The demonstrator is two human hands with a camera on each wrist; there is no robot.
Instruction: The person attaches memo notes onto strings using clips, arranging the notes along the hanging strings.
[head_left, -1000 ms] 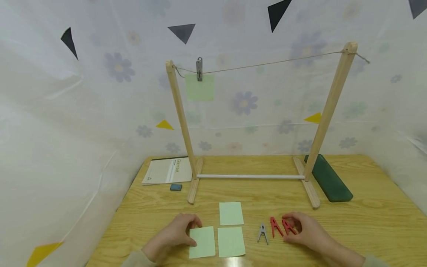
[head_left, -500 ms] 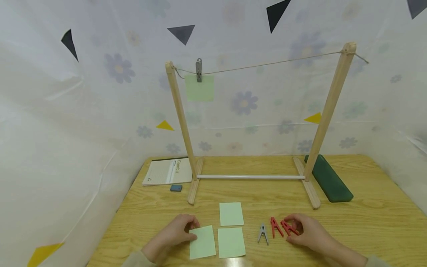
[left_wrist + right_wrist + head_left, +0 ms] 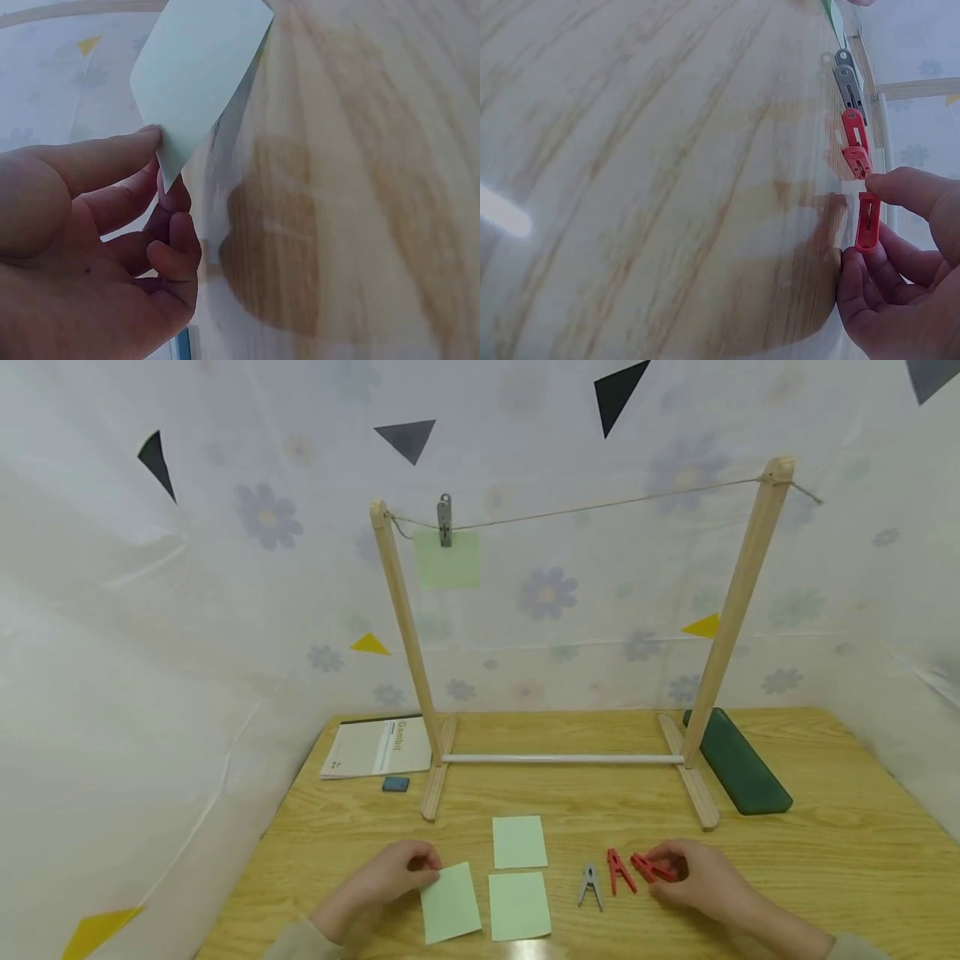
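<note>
The left hand pinches a corner of a pale green paper square; the left wrist view shows this paper tilted up off the table between thumb and fingers. Two more green squares lie flat to its right. With thumb and fingers the right hand holds a red clothespin, seen also in the right wrist view. Beside it lie another red clothespin and a grey one.
Behind stands a wooden frame with a string, from which a grey clip holds a green paper. A notebook and small blue object are at left, a dark green case at right.
The left hand has moved slightly left, and the paper in its pinch has turned and lifted at the corner. The red clothespin in the right hand has rotated.
</note>
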